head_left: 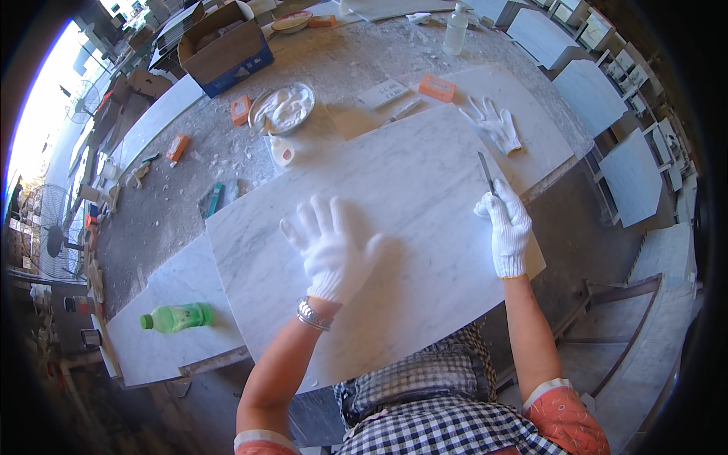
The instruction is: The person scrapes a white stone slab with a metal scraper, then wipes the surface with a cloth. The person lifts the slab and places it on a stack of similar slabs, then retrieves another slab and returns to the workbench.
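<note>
A large white marble slab [409, 220] with grey veins lies in front of me, its near edge by my checked apron. My left hand [334, 246], in a white knitted glove, has its fingers spread over the slab's left half. A shadow falls beside it, and I cannot tell whether the palm touches the stone. At the slab's right edge my right hand [506, 227], gloved as well, is closed around a thin knife [485, 171]. The narrow blade points away from me, while the fingers hide its handle.
Beyond the slab stand a bowl of white paste [284, 108], a white bottle [283, 151], an orange box [437, 89] and a spare glove [497, 125]. A green bottle [178, 318] lies at left. A cardboard box [226, 49] and a clear bottle [455, 30] stand farther back.
</note>
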Available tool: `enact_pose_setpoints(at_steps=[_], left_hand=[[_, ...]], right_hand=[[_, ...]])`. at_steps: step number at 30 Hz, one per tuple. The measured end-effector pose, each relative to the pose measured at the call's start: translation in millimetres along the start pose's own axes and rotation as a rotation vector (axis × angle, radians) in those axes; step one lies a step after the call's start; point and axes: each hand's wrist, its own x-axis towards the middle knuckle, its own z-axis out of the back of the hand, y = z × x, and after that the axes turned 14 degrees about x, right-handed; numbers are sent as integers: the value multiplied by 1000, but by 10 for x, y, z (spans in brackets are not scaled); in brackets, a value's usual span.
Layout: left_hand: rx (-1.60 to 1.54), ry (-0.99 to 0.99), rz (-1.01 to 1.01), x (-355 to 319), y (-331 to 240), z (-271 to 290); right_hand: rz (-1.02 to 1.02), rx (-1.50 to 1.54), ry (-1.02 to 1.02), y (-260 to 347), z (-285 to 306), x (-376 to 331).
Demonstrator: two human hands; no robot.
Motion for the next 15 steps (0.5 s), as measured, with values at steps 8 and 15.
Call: enact_pose_setpoints(at_steps=[8,15], left_hand=[[0,22,123,-120,208,-58],[3,80,-120,-398,109,140]], right_hand=[[5,-27,-9,7,-3,-7],[-8,-13,1,-27,9,10]])
